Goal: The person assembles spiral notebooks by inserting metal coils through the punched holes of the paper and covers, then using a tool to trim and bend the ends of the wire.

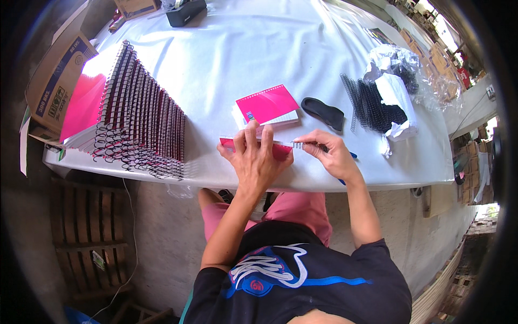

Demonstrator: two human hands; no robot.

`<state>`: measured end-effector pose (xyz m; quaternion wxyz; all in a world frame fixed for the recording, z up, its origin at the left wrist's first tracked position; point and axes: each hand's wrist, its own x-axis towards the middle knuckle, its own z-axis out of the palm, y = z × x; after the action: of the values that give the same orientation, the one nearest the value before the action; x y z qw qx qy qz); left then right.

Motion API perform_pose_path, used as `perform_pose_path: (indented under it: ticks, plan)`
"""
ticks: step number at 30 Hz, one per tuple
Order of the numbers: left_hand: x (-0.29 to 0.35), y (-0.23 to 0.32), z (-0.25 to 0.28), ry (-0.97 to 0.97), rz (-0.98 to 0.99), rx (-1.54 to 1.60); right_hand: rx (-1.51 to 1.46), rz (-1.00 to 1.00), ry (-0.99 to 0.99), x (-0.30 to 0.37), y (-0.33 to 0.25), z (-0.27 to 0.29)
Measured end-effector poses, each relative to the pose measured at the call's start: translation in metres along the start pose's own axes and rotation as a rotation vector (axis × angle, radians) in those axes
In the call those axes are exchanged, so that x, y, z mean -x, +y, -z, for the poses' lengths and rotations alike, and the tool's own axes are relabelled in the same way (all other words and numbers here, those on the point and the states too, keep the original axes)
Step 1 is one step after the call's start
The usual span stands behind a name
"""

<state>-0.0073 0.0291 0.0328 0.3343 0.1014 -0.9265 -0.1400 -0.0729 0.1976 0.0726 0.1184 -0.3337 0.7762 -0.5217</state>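
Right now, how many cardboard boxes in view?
2. One large cardboard box stands at the table's far left edge, beside the row of spiral-bound notebooks. A smaller box sits at the top edge, cut off. Blurred shapes far right may hide more.

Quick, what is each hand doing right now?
Left hand: spread flat, pressing down on the pink notebook.
Right hand: fingers pinched on the wire spiral at the notebook's edge.
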Motion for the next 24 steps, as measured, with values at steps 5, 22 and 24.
perform_pose_path:
  ticks: [5, 22, 24]
  plan:
    - [0.003, -0.001, -0.002, -0.017, 0.004, -0.027, 0.106, 0.006, -0.095, -0.004, -0.010, 0.005]
    - [0.002, -0.010, 0.006, -0.012, -0.087, 0.027, 0.084, -0.071, -0.095, -0.007, -0.028, 0.004]
    - [0.007, -0.015, 0.005, 0.018, -0.123, 0.053, 0.210, 0.110, -0.093, -0.003, -0.018, 0.005]
